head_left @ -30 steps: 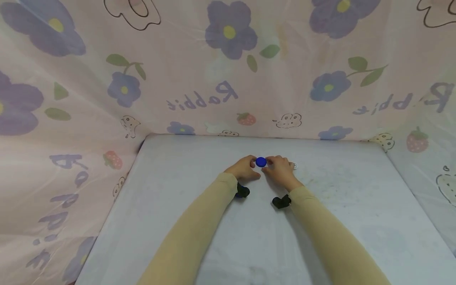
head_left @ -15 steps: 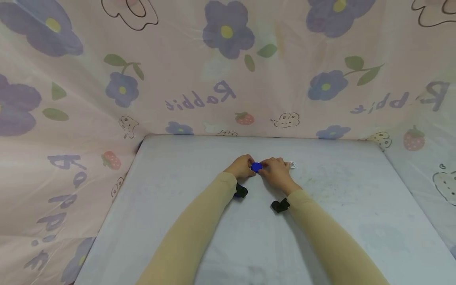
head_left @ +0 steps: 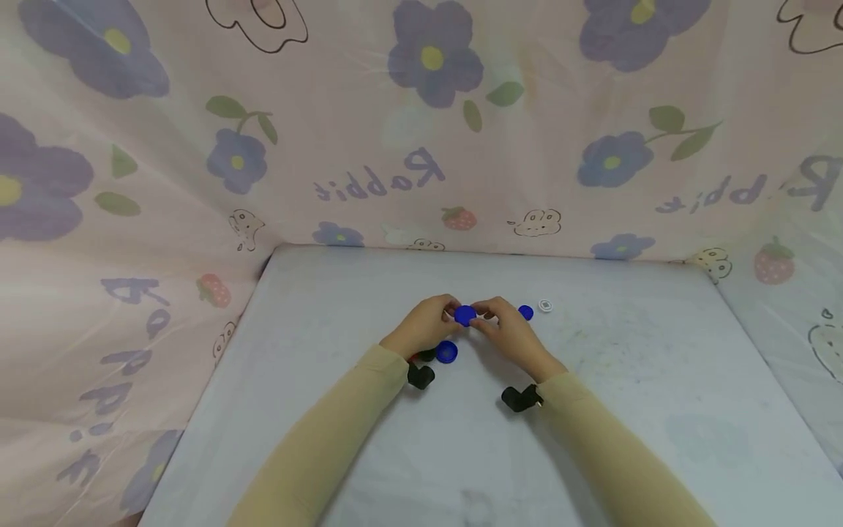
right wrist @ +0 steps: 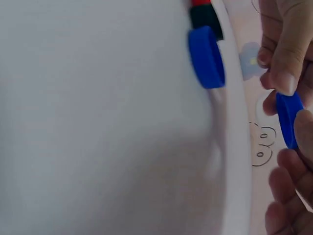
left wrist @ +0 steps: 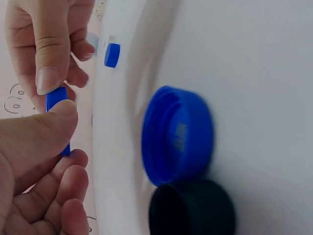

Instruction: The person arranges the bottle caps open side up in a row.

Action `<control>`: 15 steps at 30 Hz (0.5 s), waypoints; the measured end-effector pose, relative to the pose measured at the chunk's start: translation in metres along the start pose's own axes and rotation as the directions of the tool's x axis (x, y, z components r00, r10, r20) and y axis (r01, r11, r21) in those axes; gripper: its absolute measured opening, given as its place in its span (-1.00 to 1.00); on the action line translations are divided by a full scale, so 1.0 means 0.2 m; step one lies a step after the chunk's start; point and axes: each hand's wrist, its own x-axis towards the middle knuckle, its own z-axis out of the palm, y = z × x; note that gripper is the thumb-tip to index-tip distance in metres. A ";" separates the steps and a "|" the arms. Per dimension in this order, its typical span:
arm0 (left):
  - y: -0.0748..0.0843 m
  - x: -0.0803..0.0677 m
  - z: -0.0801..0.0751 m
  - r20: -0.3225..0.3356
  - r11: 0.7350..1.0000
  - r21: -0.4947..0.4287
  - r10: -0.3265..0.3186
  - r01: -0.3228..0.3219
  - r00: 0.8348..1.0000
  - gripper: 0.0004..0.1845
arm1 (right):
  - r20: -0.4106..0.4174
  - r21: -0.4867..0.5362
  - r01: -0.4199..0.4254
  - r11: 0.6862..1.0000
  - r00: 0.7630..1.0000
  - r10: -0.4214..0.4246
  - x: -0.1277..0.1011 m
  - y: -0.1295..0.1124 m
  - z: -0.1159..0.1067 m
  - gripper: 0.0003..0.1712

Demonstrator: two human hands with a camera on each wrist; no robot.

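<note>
In the head view a blue bottle cap (head_left: 465, 315) is pinched between both hands, over the far half of the table. My left hand (head_left: 424, 323) grips its left side and my right hand (head_left: 508, 331) its right side. The left wrist view shows the ridged rim of that cap (left wrist: 57, 98) between thumbs and fingers. Below the left hand a larger blue cap (head_left: 446, 352) lies with its hollow side showing. Touching it is a dark green cap (left wrist: 193, 210), partly cut off. A bit of a red thing (right wrist: 200, 2) shows beyond the green one.
A small blue cap (head_left: 525, 312) and a white round piece (head_left: 545, 306) lie right of the right hand. Black wrist mounts (head_left: 421, 376) stick out below the sleeves. A flower-printed cloth (head_left: 369, 146) walls the white table (head_left: 626, 410) at the back and sides.
Both hands have come slightly nearer with the held cap, and the left forearm has shifted left. The larger blue cap, the green cap and the small blue cap have come into sight.
</note>
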 end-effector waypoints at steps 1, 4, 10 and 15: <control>0.00 -0.02 0.00 0.005 1.000 0.000 0.000 0.000 1.000 -0.62 | 0.005 0.002 -0.008 1.000 1.000 0.008 -0.02 0.00 0.01 -0.60; 0.00 -0.05 0.01 0.007 1.000 -0.011 0.014 -0.013 1.000 -0.61 | 0.001 0.010 -0.007 1.000 1.000 0.007 -0.05 0.00 0.03 -0.61; 0.01 -0.08 0.02 0.007 1.000 -0.018 0.012 -0.012 1.000 -0.60 | -0.035 0.009 0.039 0.999 0.999 -0.039 -0.08 0.00 0.04 -0.62; 0.00 -0.10 0.04 0.011 0.999 -0.029 0.019 -0.019 1.000 -0.55 | -0.025 0.004 0.034 0.999 0.999 -0.034 -0.11 -0.02 0.03 -0.61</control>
